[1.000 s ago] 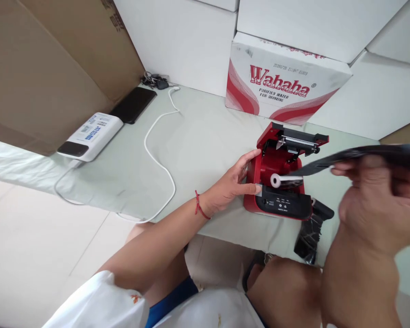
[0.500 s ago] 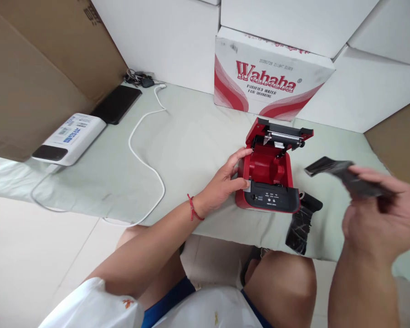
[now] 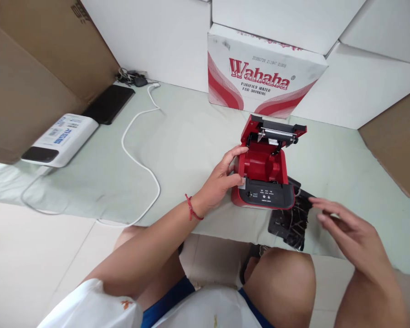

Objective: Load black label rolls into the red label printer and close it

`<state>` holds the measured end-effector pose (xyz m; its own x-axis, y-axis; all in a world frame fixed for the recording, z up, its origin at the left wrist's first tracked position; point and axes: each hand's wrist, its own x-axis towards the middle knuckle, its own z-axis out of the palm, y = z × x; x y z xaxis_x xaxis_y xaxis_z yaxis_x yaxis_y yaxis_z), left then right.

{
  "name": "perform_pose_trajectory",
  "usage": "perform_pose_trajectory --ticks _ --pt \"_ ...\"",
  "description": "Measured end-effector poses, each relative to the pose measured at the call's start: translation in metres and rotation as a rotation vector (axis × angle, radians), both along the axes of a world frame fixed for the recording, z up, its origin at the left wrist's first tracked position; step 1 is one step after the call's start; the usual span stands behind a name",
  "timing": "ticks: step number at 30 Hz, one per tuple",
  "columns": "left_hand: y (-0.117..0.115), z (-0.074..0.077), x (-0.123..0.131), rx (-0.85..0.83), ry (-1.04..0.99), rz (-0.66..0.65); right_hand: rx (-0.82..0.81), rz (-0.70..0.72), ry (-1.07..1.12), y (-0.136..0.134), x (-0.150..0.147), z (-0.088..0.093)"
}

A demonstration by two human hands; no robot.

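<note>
A small red and black thermal printer [image 3: 266,193] stands on the cloth with its lid [image 3: 276,130] raised and its red inside bare. My left hand [image 3: 222,180] grips the printer's left side, thumb on the front corner and fingers along the edge. Beside the printer's right front lie a crinkled, shiny black strip [image 3: 299,223] with a roll at its far end, and a flat dark piece [image 3: 278,223] partly under the printer. My right hand [image 3: 353,234] is open just right of the strip, fingers stretched toward it; whether a fingertip touches it I cannot tell.
Behind the printer stands a Wahaha water carton [image 3: 259,77] against white boxes [image 3: 164,41]. To the left are a white power bank [image 3: 64,136], a black phone [image 3: 111,105], keys [image 3: 136,79] and a white cable [image 3: 133,159]. The cloth-covered table's front edge [image 3: 222,234] runs above my knees.
My right hand has come down and left and let go of the dark piece it held. That piece now lies by the printer. My left hand keeps its grip.
</note>
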<state>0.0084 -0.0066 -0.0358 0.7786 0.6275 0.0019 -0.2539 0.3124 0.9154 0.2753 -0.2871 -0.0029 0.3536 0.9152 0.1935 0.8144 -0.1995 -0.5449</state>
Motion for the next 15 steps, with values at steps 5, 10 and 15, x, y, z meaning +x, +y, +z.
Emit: perform_pose_trajectory --ticks 5,10,15 --pt "0.001 0.0 -0.002 0.019 0.017 -0.001 0.077 -0.201 -0.161 0.03 0.029 -0.042" --pt "0.002 -0.001 -0.002 0.022 0.013 0.005 -0.001 -0.117 -0.166 0.034 0.029 -0.047" --pt "0.0 0.001 -0.002 0.001 0.012 0.011 -0.068 -0.029 -0.138 0.023 0.036 -0.011"
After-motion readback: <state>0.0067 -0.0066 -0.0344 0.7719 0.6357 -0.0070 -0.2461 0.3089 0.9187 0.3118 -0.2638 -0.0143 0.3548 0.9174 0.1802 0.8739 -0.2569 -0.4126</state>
